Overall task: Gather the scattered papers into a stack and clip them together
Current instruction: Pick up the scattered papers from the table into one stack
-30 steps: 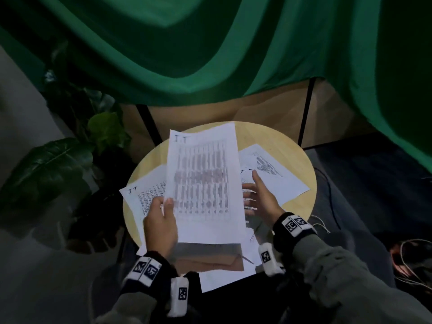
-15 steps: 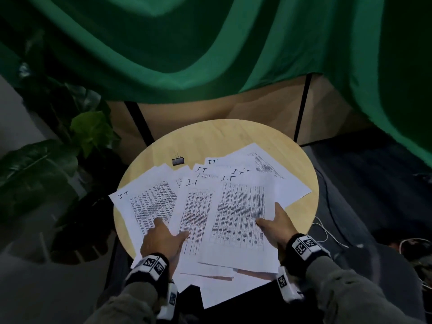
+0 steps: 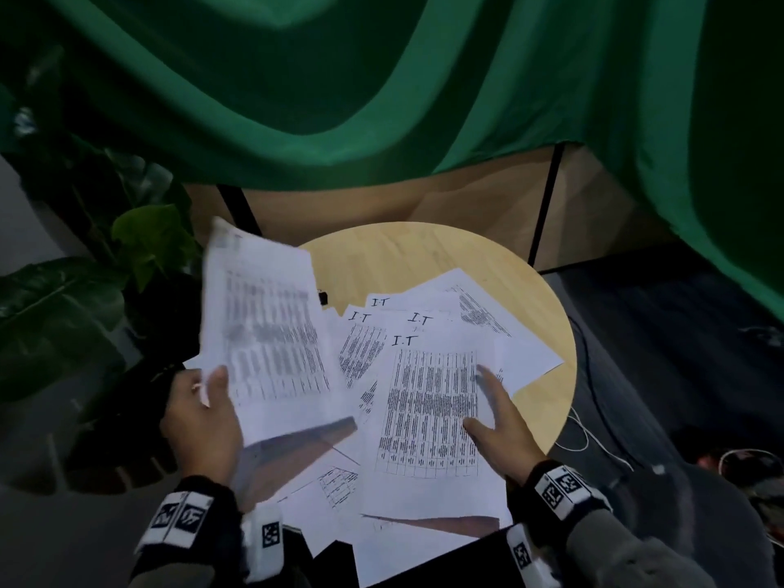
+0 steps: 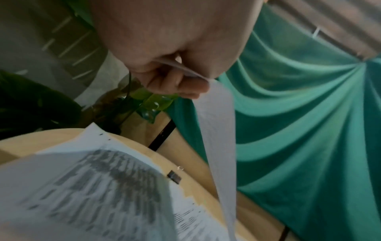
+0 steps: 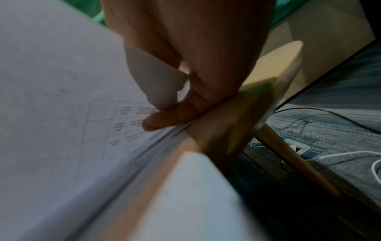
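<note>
We are in the gathering step: our left hand (image 3: 199,422) pinches one printed sheet (image 3: 267,341) by its lower left edge, thumb on top and fingers curled beneath, and holds it lifted and tilted above the left side of the round table (image 3: 424,256). Our right hand (image 3: 502,422) lies with fingers straight on the top page of the fanned papers (image 3: 428,401), its grip holding nothing, only pressing the page flat. The papers lie overlapped across the near half of the table, some hanging over the near rim. We judge the next move calls for laying the lifted sheet squarely onto the fan, then drawing all edges together while the right hand steadies them. By count, one sheet is in the air and at least five lie on the table; the overlap hides any more. One binder clip (image 4: 174,176) sits on bare wood just beyond the papers, untouched
</note>
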`<state>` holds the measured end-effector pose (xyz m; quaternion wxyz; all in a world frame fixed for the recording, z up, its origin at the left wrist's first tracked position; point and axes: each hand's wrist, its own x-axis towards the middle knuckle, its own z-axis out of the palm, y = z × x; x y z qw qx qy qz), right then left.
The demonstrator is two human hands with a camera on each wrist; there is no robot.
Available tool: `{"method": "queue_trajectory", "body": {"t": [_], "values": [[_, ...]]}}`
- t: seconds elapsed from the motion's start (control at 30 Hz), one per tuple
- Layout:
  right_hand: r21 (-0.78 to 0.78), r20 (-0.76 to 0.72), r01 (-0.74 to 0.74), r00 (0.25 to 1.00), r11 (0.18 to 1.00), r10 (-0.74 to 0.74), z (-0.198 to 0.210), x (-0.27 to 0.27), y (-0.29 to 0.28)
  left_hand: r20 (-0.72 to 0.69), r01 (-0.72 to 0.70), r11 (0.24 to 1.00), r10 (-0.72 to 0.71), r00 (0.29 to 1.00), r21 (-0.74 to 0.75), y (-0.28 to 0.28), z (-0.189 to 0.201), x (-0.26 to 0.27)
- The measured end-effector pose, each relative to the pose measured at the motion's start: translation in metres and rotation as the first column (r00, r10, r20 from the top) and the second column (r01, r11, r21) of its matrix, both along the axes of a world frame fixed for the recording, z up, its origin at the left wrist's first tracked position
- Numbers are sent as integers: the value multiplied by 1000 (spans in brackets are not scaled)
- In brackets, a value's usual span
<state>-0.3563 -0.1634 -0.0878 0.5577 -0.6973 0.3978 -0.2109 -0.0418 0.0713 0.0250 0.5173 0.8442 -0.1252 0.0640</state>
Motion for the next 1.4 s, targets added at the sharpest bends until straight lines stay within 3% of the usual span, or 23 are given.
{"method": "queue_trajectory", "body": {"t": [0.1, 0.23, 0.3, 0.4, 0.5, 0.63, 0.7, 0.77, 0.93, 1.07, 1.17, 1.27, 1.33, 1.4], "values": [[195, 123, 115, 982, 974, -141, -3, 10, 2, -17, 93, 987, -96, 995, -134, -14, 9, -13], [523, 245, 177, 905, 834, -347, 23, 22, -1, -70, 352, 936, -349, 935, 35, -43, -30, -58], [614, 222, 133, 917, 778, -332, 38, 15, -4, -133, 457, 882, -442, 887, 118, -53, -54, -83], [558, 182, 111, 951, 823, -252, 46, 8, -9, -222, 540, 803, -496, 840, 252, -63, -72, -114], [427, 231, 183, 925, 885, -303, 38, 11, -10, -269, 569, 751, -503, 821, 333, -68, -77, -124], [380, 180, 299, 904, 875, -388, 14, 1, -19, -163, 462, 706, -450, 878, 537, -76, -75, -102], [349, 147, 334, 903, 876, -403, 5, -6, -21, -216, 418, 608, -379, 900, 675, -81, -70, -88], [239, 87, 328, 930, 914, -357, 0, -11, -20, -295, 439, 552, -335, 895, 709, -84, -68, -77], [170, 85, 303, 944, 938, -320, -1, -14, -17, -393, 510, 622, -329, 859, 594, -87, -70, -75], [221, 144, 307, 928, 926, -342, -13, -16, -18, -287, 446, 734, -343, 895, 512, -74, -58, -71], [234, 153, 305, 926, 923, -344, -18, -23, -23, -161, 304, 894, -265, 951, 328, -55, -36, -51], [131, 115, 264, 953, 956, -279, -19, -19, -21, -58, 202, 975, -197, 979, 94, -37, 4, -45], [240, 137, 272, 941, 932, -310, -18, -11, -19, -84, 233, 972, -236, 968, -45, -32, 18, -51], [405, 198, 266, 908, 875, -368, -2, -4, -15, -106, 267, 961, -273, 956, -67, -36, 16, -65]]}}
